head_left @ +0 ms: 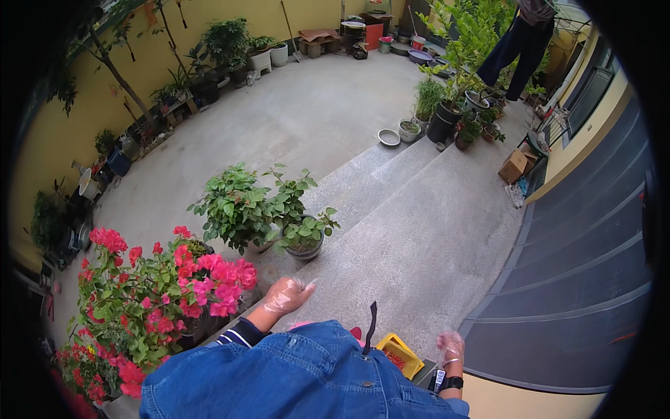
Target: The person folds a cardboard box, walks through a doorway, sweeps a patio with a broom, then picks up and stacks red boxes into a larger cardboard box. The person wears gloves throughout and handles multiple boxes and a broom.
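Observation:
Both of my hands wear thin clear plastic gloves. My left hand [287, 295] is closed with the thumb along the top, out in front of a striped cuff and near the potted plants. My right hand [451, 345] has its fingers curled in, beside the dark curved screen; nothing shows in either hand. A dark watch [452, 382] sits on the right wrist. Between my hands, below, is a yellow plastic container [412, 357] with small red pieces [395, 359] in it, partly covered by my blue denim garment [300, 373]. A dark strip [370, 328] stands up from the denim.
Pink-flowered bushes [160, 293] and leafy potted plants [304, 241] line the step edge at left. Grey stone steps [391, 183] drop to a concrete yard [279, 105]. A large dark screen [579, 279] curves along the right. Pots, a cardboard box [514, 166] and hanging trousers [508, 56] are farther off.

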A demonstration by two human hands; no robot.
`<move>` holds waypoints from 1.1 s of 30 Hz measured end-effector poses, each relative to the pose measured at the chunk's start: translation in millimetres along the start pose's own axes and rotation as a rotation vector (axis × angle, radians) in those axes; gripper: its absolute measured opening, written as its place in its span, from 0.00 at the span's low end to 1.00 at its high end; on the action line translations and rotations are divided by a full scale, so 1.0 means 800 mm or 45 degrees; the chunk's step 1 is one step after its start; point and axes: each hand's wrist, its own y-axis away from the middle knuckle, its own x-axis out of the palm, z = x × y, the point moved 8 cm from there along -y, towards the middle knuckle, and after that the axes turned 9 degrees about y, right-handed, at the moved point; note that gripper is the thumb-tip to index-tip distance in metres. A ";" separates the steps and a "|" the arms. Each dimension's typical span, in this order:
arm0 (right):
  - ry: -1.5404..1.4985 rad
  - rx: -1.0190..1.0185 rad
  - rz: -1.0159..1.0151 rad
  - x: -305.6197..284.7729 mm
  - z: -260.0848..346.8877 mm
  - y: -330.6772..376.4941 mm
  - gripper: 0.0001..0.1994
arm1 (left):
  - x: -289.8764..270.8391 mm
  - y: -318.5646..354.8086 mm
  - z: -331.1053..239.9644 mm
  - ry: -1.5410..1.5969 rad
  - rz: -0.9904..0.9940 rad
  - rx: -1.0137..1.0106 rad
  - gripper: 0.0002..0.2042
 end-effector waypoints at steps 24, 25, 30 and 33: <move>0.313 0.291 0.178 0.223 0.461 -0.602 0.13 | -0.126 -0.601 0.058 0.129 -0.469 -0.420 0.24; 0.339 0.257 0.219 0.238 0.482 -0.639 0.12 | -0.123 -0.610 0.065 0.172 -0.498 -0.506 0.24; 0.494 0.126 0.387 0.362 0.632 -0.812 0.11 | -0.136 -0.655 0.073 0.208 -0.728 -0.661 0.23; 0.621 0.010 0.496 0.436 0.712 -0.878 0.12 | -0.131 -0.664 0.088 0.403 -0.869 -0.720 0.21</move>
